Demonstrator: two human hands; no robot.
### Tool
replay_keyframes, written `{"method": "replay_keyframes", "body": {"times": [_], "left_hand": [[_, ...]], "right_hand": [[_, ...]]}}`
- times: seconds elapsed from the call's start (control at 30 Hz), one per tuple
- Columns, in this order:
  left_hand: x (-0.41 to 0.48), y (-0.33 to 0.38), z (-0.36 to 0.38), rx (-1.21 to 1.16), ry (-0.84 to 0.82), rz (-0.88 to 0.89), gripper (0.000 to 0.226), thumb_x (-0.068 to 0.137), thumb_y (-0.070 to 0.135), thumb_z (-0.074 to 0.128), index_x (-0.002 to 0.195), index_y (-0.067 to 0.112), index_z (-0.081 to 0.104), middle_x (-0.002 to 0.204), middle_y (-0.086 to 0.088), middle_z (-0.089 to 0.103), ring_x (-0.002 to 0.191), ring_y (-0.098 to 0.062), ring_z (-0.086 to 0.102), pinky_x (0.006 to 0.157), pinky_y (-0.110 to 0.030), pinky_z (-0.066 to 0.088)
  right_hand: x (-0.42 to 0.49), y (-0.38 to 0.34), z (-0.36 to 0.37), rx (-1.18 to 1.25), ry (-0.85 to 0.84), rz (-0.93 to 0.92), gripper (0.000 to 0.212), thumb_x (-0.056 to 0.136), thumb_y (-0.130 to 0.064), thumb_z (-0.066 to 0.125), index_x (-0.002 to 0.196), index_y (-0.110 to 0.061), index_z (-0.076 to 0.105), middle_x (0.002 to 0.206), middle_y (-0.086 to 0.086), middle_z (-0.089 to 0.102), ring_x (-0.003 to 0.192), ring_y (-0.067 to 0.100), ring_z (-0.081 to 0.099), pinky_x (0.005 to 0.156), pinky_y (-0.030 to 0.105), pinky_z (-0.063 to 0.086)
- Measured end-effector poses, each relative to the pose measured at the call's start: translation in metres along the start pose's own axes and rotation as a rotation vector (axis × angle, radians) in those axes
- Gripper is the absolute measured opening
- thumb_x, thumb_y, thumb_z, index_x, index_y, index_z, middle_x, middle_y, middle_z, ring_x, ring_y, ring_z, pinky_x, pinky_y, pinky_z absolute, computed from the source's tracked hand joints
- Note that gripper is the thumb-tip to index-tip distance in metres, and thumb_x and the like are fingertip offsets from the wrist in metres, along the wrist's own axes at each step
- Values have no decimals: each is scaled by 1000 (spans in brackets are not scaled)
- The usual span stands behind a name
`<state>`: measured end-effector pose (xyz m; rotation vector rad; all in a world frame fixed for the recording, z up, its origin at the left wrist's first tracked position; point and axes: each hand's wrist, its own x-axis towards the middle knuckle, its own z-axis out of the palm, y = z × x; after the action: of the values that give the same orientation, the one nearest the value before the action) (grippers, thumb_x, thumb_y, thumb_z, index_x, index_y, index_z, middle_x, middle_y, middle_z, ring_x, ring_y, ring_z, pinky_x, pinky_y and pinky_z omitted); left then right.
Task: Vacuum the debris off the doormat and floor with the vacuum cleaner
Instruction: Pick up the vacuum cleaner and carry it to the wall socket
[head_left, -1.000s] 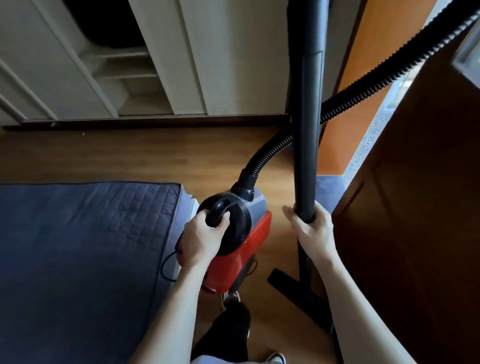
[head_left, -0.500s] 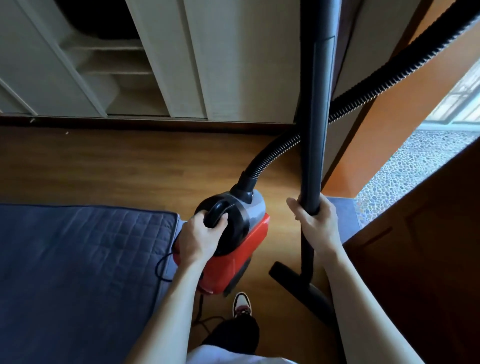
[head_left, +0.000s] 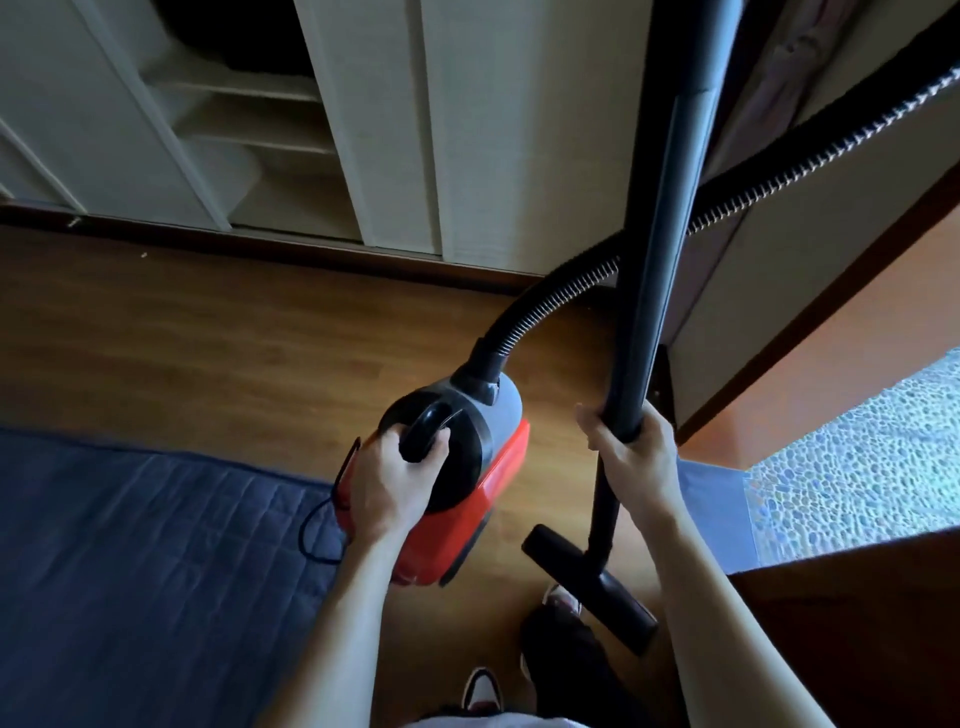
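A red and grey vacuum cleaner (head_left: 493, 467) hangs above the wooden floor (head_left: 234, 353); my left hand (head_left: 392, 483) grips its black carry handle. My right hand (head_left: 636, 457) grips the upright black wand (head_left: 654, 260), whose flat nozzle (head_left: 587, 587) is near the floor by my feet. A ribbed black hose (head_left: 561, 296) curves from the cleaner's top up to the right. A grey-blue doormat (head_left: 711, 509) lies at the doorway, partly hidden by my right arm.
A dark blue quilted mattress (head_left: 130, 545) covers the floor at left. White wardrobe doors and shelves (head_left: 363, 130) stand ahead. A brown door (head_left: 857, 649) is at lower right, with a pebbled surface (head_left: 857, 457) outside. My shoes (head_left: 483, 691) are at the bottom.
The view has swung right, bringing the doorway, doormat and pebbled ground more into sight. Both hands keep their grips, and the cleaner and wand stay in about the same place relative to me.
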<state>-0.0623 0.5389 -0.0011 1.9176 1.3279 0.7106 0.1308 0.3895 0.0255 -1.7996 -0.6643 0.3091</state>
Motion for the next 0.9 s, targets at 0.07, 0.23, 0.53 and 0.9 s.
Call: {"method": "replay_keyframes", "body": {"times": [0.07,0.23,0.53,0.9], "left_hand": [[21,-3,5,-1,20,-8,36,82,55,65,86,19,73,77,6,72,75,-17,68,69,-37,56],[81,-3,22,-5,75,-61,44,79,62,62,86,20,72,78,7,72,73,-15,69,64,-35,57],[222,43,68,46,187,-175,38,78,61,64,83,23,69,76,9,70,73,-13,67,70,-40,57],[314,58,72,77,422,-275,24,81,44,74,80,20,70,72,10,69,72,-14,67,67,-27,51]], "right_hand": [[26,1,12,10,-31,-3,35,87,-22,79,78,4,56,72,30,58,65,39,53,54,33,41],[103,3,42,0,-94,15,32,87,-13,79,73,-6,51,64,21,52,59,16,43,54,25,35],[289,3,103,53,-322,-49,34,86,-10,77,71,-8,47,60,0,42,53,9,35,49,28,33],[417,-16,171,147,-528,-196,62,81,-56,78,76,-4,47,63,0,42,55,11,38,50,28,36]]}}
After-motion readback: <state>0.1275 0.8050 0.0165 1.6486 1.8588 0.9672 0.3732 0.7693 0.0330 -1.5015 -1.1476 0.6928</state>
